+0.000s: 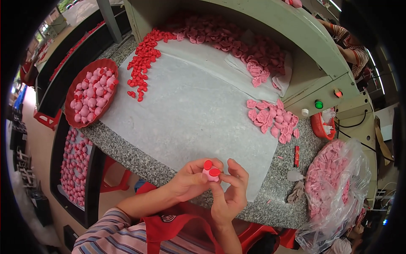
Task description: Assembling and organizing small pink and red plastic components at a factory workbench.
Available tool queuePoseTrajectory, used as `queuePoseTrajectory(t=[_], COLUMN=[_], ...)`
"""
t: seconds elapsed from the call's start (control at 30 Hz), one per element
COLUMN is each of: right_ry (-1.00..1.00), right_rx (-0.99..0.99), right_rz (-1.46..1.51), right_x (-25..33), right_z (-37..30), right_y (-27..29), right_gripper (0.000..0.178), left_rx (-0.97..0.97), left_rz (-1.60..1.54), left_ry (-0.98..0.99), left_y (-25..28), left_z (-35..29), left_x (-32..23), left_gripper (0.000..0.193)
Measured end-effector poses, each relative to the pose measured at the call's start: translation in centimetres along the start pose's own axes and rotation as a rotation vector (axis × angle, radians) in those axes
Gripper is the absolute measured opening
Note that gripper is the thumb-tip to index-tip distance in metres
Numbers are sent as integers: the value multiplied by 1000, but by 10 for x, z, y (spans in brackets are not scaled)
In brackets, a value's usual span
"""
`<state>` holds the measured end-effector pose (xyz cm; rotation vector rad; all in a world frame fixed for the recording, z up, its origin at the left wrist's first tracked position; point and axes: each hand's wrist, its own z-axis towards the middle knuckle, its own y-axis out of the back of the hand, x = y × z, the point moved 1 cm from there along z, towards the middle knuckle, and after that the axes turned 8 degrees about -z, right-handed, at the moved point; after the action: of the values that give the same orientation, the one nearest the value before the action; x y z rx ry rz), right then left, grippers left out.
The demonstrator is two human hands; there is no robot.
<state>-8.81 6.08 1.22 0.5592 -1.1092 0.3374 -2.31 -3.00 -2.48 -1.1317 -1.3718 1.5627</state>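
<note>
Close to the table's front edge, my hands hold a small pink toy piece with two red round parts (210, 172). My left hand (190, 180) grips its pink body from the left, thumb against it. From the right, my right hand (230, 192) pinches at one red part with thumb and index finger; its other fingers are raised. White paper (182, 114) lies beneath and beyond them. A pile of small red parts (141, 63) spreads at its far left. Pink shell-like pieces and rounded ones (275, 120) lie at its right.
At left stands a red bowl (84, 73) of pink pieces, above a black tray (86, 186) of more. A machine (313, 89) arches over the far side, pink pieces inside. On the right are a red marker (297, 156), a red basket (320, 132) and a plastic bag (351, 178).
</note>
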Motion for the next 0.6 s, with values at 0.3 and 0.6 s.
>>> queuePoseTrajectory(t=[0.3,0.6], right_ry=[71,98], right_rx=[-48,-90], right_rz=[79,-46], right_x=[-3,-4], right_z=[-1,0], right_y=[-4,-1], right_gripper=[13,9], left_rx=[22,20], left_rz=[20,27], left_ry=[7,-10], left_y=[3,5], left_z=[0,4], left_x=[0,6], left_gripper=[33,31])
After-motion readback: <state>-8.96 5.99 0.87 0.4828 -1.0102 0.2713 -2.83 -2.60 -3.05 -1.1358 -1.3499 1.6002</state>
